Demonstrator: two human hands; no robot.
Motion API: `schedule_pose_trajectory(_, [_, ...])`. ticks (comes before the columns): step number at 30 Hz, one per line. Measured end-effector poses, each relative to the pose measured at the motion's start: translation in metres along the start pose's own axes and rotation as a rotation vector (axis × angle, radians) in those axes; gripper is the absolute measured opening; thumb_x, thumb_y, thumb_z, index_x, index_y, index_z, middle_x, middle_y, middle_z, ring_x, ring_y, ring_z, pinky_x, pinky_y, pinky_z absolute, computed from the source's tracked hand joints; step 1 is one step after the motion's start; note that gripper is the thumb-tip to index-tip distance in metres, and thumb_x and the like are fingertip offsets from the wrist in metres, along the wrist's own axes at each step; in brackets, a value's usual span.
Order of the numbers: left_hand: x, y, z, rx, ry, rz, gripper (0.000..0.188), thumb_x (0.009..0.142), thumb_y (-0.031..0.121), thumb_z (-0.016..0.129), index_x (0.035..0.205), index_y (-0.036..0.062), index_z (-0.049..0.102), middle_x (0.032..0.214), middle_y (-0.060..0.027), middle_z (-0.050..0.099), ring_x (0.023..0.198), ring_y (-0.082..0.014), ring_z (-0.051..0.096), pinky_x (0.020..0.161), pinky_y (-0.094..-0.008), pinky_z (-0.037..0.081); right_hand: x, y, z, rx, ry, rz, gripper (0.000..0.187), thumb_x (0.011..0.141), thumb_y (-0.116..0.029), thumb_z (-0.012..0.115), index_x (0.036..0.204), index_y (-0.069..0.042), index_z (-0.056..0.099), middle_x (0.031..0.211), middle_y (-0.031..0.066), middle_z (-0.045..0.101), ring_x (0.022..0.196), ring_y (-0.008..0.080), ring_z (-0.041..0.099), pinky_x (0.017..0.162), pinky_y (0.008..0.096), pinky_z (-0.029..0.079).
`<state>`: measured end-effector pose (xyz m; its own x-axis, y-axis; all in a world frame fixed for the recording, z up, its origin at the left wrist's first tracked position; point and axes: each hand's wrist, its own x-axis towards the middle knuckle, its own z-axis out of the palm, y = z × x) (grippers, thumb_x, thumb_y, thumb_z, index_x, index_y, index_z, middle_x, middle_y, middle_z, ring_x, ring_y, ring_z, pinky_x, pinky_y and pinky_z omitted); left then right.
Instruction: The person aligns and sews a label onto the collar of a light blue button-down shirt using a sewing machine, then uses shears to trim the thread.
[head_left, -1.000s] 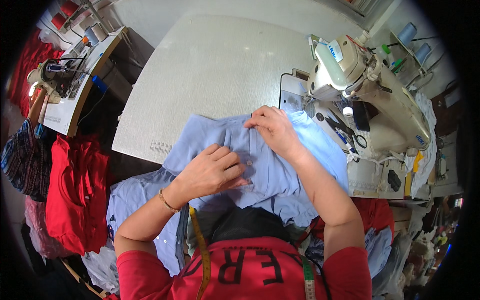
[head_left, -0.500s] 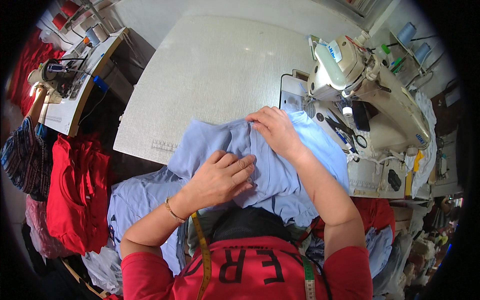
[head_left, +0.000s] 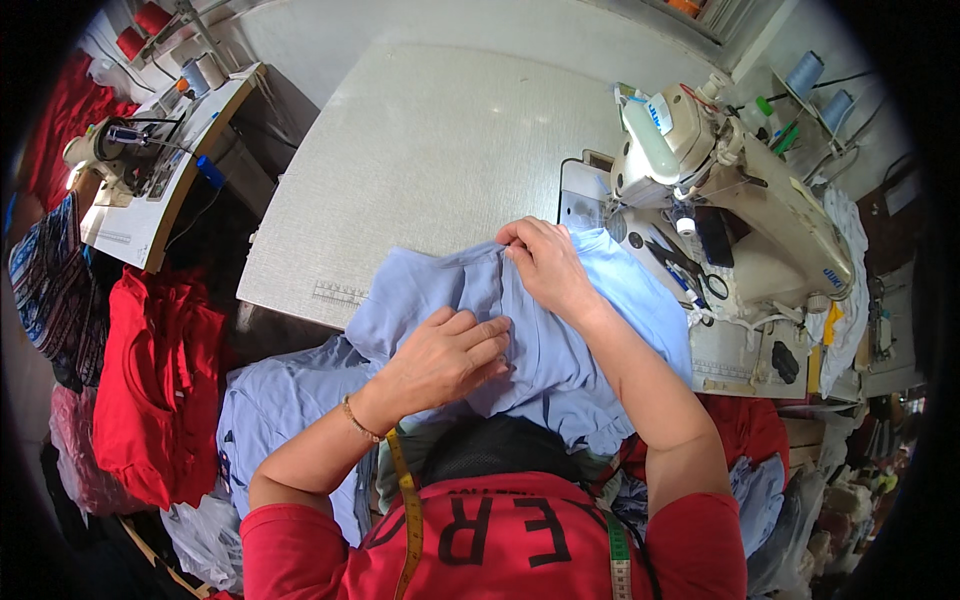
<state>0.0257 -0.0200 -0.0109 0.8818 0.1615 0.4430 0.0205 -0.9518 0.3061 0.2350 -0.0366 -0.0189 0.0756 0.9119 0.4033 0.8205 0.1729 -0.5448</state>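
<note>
A light blue garment (head_left: 430, 290) drapes over the front edge of the pale sewing table (head_left: 420, 150) and down towards my lap. My right hand (head_left: 545, 262) pinches it at the upper edge, where a seam runs down towards me. Lower and to the left, my left hand (head_left: 455, 350) has its fingers curled together on the same seam, gripping the cloth. The garment's right part spreads beside the needle area of the sewing machine (head_left: 720, 165).
Scissors (head_left: 714, 286), pens (head_left: 685, 285) and a dark phone (head_left: 714, 236) lie under the machine's arm. More blue cloth (head_left: 290, 400) and red garments (head_left: 155, 380) are piled at left. Beyond them, another person in patterned clothing (head_left: 60, 290) sits at a second machine (head_left: 110, 160).
The view has shifted slightly. Both hands stay at nearly the same places on the garment, with the left fingers drawn in a little closer together.
</note>
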Motion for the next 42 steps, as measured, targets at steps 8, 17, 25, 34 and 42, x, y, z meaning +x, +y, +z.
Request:
schedule_pose_trajectory(8, [-0.002, -0.003, 0.001, -0.038, 0.034, 0.008, 0.029, 0.076, 0.022, 0.07, 0.1, 0.0084, 0.061, 0.113, -0.0001, 0.061, 0.081, -0.0178, 0.053, 0.073, -0.03, 0.042, 0.0, 0.002, -0.002, 0.069, 0.004, 0.015, 0.009, 0.079, -0.005, 0.058, 0.088, -0.004, 0.061, 0.087, 0.0094, 0.062, 0.085, 0.0287, 0.059, 0.076, 0.0381, 0.042])
schedule_pose_trajectory(17, [-0.003, 0.001, 0.001, -0.032, 0.076, -0.035, 0.033, 0.076, 0.026, 0.069, 0.104, 0.0105, 0.061, 0.115, 0.0002, 0.06, 0.086, -0.0197, 0.052, 0.075, -0.0321, 0.041, 0.0, 0.015, -0.01, 0.305, -0.086, 0.054, 0.017, 0.08, -0.003, 0.061, 0.096, 0.0, 0.065, 0.091, 0.0123, 0.064, 0.083, 0.0239, 0.061, 0.075, 0.0314, 0.048])
schedule_pose_trajectory(25, [-0.003, 0.011, 0.004, -0.029, 0.056, -0.047, 0.034, 0.077, 0.03, 0.068, 0.105, 0.0104, 0.063, 0.117, 0.0002, 0.06, 0.085, -0.0197, 0.051, 0.077, -0.0326, 0.039, -0.001, 0.015, -0.015, 0.311, -0.158, 0.037, 0.024, 0.077, 0.002, 0.063, 0.101, -0.001, 0.064, 0.094, 0.0083, 0.063, 0.079, 0.017, 0.057, 0.073, 0.0279, 0.047])
schedule_pose_trajectory(34, [-0.005, 0.011, 0.0, -0.106, 0.027, -0.062, 0.03, 0.079, 0.028, 0.068, 0.101, 0.0085, 0.064, 0.115, -0.0008, 0.061, 0.086, -0.0215, 0.051, 0.078, -0.0332, 0.039, 0.002, 0.018, -0.003, 0.135, 0.019, -0.066, 0.022, 0.077, 0.003, 0.06, 0.098, -0.003, 0.063, 0.088, 0.0111, 0.061, 0.082, 0.0234, 0.06, 0.073, 0.0318, 0.048])
schedule_pose_trajectory(42, [-0.106, 0.022, 0.037, -0.456, 0.343, -0.479, 0.02, 0.075, 0.013, 0.069, 0.091, 0.0032, 0.06, 0.11, -0.0148, 0.058, 0.094, -0.0295, 0.053, 0.082, -0.0375, 0.042, 0.002, 0.033, -0.005, 0.425, -0.007, 0.116, 0.022, 0.088, 0.002, 0.048, 0.105, 0.002, 0.06, 0.102, 0.0117, 0.061, 0.092, 0.0181, 0.059, 0.082, 0.0279, 0.047])
